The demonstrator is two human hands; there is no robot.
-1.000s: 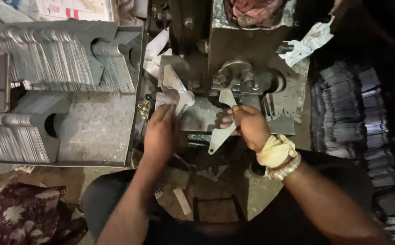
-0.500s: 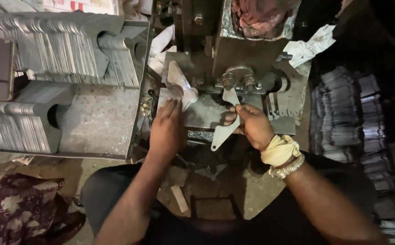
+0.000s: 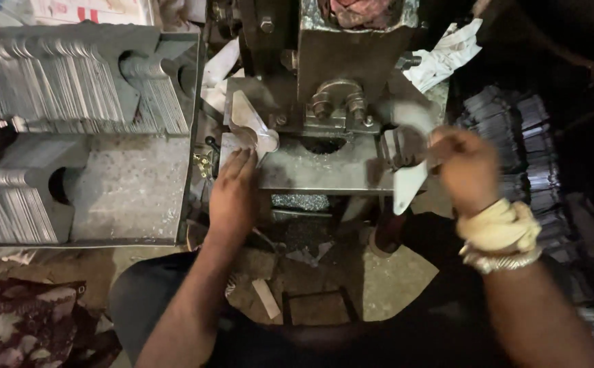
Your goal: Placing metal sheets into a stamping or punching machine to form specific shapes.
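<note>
The pale, flat, paddle-shaped sheet-metal blank [image 3: 406,185] hangs off the right front edge of the grey steel press bed [image 3: 324,170], pinched at its top by the right hand [image 3: 466,167], whose fingers are closed on it; that hand is blurred, so the exact grip is unclear. A second shiny curved metal blank [image 3: 253,129] lies on the left of the bed, with the fingertips of the left hand [image 3: 232,194] flat and open against it, touching its lower edge.

Risks, as I judge them: both hands sit close to the dark opening beneath the ram block of the heavy dark steel press [image 3: 351,61], so a stroke could catch fingers. The thin blanks probably have sharp cut edges against bare skin. The pale cloth wrap on the right wrist [image 3: 498,228] could snag on the bolts and U-clamp [image 3: 338,102].

Room is tight. Left, the grey metal tray of stacked blanks [image 3: 130,184] stands just beside the bed; right, dark piles of stamped pieces [image 3: 508,129] crowd in. The freest space is toward the person, over the littered floor [image 3: 385,279].
</note>
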